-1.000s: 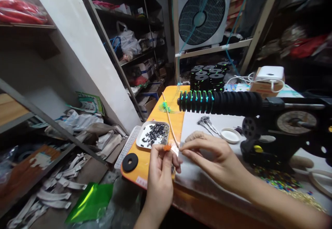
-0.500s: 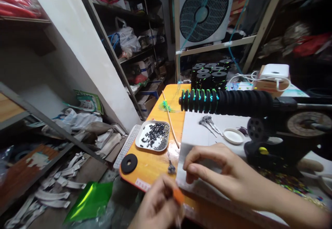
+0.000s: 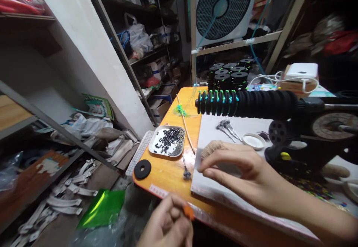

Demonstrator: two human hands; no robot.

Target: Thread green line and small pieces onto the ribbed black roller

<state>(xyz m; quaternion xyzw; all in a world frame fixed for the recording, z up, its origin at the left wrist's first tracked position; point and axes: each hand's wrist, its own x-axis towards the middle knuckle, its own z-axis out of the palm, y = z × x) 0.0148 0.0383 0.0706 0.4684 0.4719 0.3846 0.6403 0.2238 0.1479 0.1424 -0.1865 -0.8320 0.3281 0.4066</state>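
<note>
Separation of the hands is greater in the head view than one second ago. The left hand (image 3: 167, 222) has dropped from beside the tray (image 3: 154, 141) of black tubes (image 3: 171, 138) to a position in front of the worktop (image 3: 163, 173). The right hand (image 3: 248, 172) remains over the white board (image 3: 207, 135). A bundle of grey stems (image 3: 187, 174), earlier hidden mostly behind the left hand, is now exposed. Judgement: close two-handed work at the board's edge has given way to the hands acting apart; any fine strand between them is too thin to confirm.

Left hand: fingers curled, thumb near forefinger. An orange piece (image 3: 189, 212) sits at the end of the forefinger; whether it is worn or gripped cannot be determined. Right hand: thumb and forefinger tips close together, no visible object between them; a grip cannot be confirmed. A ribbed beige cover (image 3: 211, 149) shows behind its forefinger.

Orange piece: small, bright, blurred, outline partly lost against the hand; located just off the worktop's front edge.

Grey bundle: lies on the worktop between the tray and the board, dark clustered heads toward the front edge, pale stems toward the tray. A thin stick (image 3: 185, 126) lies behind it.
</note>
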